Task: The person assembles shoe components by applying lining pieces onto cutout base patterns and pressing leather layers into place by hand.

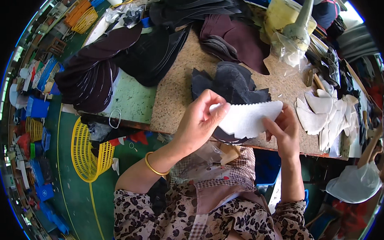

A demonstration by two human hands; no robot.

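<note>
A white cut fabric piece [249, 121] with a zigzag upper edge is held up in front of me, above the near table edge. My left hand [202, 119] pinches its left end between thumb and fingers. At the other end, my right hand [284, 131] grips it, thumb on its face. A dark, curved piece [226, 137] shows below the white one; most of it is covered, and I cannot tell whether a hand holds it. Just beyond lies a loose pile of black fabric pieces [233, 78] on the speckled tabletop [174, 93].
Fanned maroon pieces [93, 68] and black pieces [151, 58] lie left; more maroon pieces [235, 38] lie at the back. White cut pieces [323, 111] are heaped right. A yellow basket [81, 153] stands on the floor left. Another person [357, 180] is at far right.
</note>
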